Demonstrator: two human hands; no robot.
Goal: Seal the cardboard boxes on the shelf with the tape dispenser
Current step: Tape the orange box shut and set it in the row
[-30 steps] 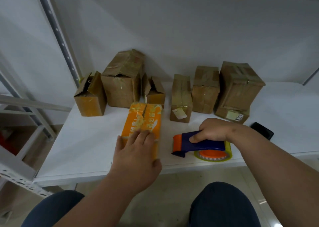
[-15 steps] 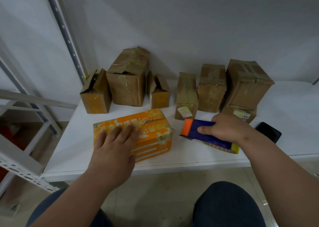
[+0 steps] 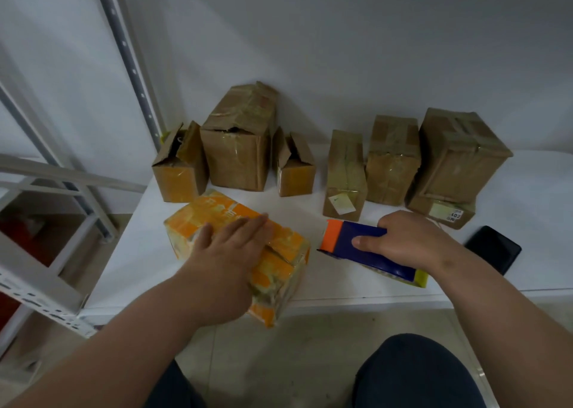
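Observation:
An orange box [image 3: 279, 265] wrapped in tape lies slantwise at the front of the white shelf [image 3: 133, 252], one corner over the edge. My left hand [image 3: 229, 252] lies flat on its top with straight fingers. To its right, my right hand [image 3: 403, 240] grips the blue and orange tape dispenser [image 3: 350, 240], its orange end pointing left toward the box. Along the back wall stand several brown cardboard boxes: two small ones with flaps open [image 3: 179, 171] [image 3: 296, 171], a tall crumpled one [image 3: 238, 147], and taped ones on the right [image 3: 344, 178] [image 3: 392, 162] [image 3: 459, 159].
A black phone [image 3: 493, 249] lies on the shelf right of my right hand. A perforated metal upright [image 3: 130, 63] rises at the back left, and a second rack [image 3: 40, 286] stands to the left. My knees are below the shelf edge.
My left hand has swung the orange box round on the shelf, from pointing away to lying slantwise. My right hand has lifted and tipped the dispenser up off the shelf.

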